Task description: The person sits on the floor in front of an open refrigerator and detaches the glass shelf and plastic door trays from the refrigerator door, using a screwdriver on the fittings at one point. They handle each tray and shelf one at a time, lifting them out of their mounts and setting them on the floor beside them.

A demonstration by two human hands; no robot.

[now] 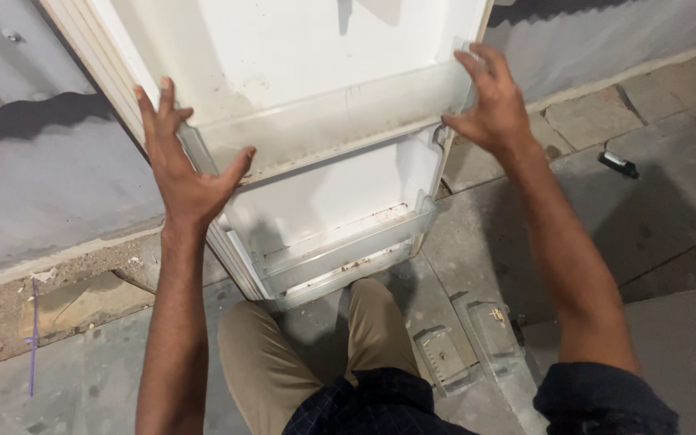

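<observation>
You are gripping the clear door shelf (328, 121) by its ends | left hand (183, 165) fingers clasping the near-left end, right hand (489, 101) fingers clasping the far-right end | shelf spanning between your fingers, long axis running hand to hand across the white fridge door (300, 40) | both hands equally close.

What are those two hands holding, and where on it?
The clear door shelf of a white fridge door: left hand at its left end, right hand at its right end.
</observation>
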